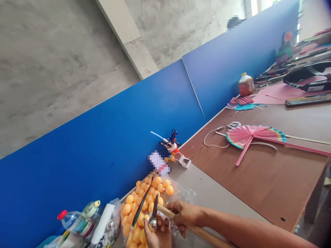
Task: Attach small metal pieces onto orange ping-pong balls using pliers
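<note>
My left hand is at the bottom, palm up, its fingers curled round a small shiny metallic ball. A dark, pointed, blade-like piece rises just above the ball; whether it is joined to it I cannot tell. Just to the right, my right hand grips a pale wooden stick, whose tip reaches over my left fingers. Behind both hands lies a clear plastic bag of orange balls, with a long dark strip across it.
A blue partition runs along the table's back. At left stand a red-capped bottle and a white roll. A small white box sits behind the bag. Rightward, a pink paper fan lies on the brown tabletop.
</note>
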A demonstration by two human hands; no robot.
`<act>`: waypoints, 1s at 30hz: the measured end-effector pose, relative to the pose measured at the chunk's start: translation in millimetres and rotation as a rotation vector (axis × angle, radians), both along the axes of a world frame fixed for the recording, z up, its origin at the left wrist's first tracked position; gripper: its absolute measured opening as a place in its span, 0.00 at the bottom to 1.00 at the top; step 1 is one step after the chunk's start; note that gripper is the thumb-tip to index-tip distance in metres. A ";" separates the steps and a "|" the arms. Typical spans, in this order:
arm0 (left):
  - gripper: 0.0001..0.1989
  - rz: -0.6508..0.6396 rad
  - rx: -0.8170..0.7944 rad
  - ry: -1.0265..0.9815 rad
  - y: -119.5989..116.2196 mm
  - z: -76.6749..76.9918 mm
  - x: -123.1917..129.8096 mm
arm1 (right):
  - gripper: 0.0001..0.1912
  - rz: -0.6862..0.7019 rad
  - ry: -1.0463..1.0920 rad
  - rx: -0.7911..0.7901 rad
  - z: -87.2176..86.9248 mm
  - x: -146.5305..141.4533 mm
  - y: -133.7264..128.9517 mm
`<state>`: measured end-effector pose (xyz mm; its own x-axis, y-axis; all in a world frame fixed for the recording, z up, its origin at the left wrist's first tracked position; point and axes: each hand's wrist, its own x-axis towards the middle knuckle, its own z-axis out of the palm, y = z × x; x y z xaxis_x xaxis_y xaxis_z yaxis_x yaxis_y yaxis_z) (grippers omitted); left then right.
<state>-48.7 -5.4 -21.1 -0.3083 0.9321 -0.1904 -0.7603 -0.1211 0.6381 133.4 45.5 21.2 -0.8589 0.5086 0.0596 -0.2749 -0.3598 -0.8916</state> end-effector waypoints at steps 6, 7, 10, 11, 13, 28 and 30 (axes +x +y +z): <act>0.18 0.030 -0.047 -0.026 -0.5 3.0 6.4 | 0.17 -0.065 0.020 -0.014 1.9 2.7 2.7; 0.18 0.034 -0.042 -0.030 -0.6 3.6 8.3 | 0.19 -0.073 0.030 -0.012 3.8 4.5 3.8; 0.18 0.058 -0.051 -0.026 -0.8 6.1 13.1 | 0.20 -0.060 0.052 -0.024 10.4 9.6 5.3; 0.18 0.068 -0.072 -0.025 -1.0 7.5 14.4 | 0.20 -0.055 0.062 -0.027 12.2 10.6 4.8; 0.18 0.102 -0.138 -0.042 -1.5 11.0 16.8 | 0.20 -0.052 0.085 -0.025 14.0 10.9 2.8; 0.17 0.082 -0.112 -0.088 -1.4 6.1 12.5 | 0.17 -0.056 0.021 -0.030 8.8 6.1 -0.9; 0.17 0.089 -0.115 -0.100 -1.4 3.9 9.8 | 0.14 -0.007 0.000 -0.016 7.6 5.3 -1.9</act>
<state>-38.9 -6.8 -17.2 -0.3631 0.8720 -0.3283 -0.8103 -0.1216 0.5733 138.7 43.5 28.8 -0.8553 0.5157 0.0509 -0.2772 -0.3724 -0.8857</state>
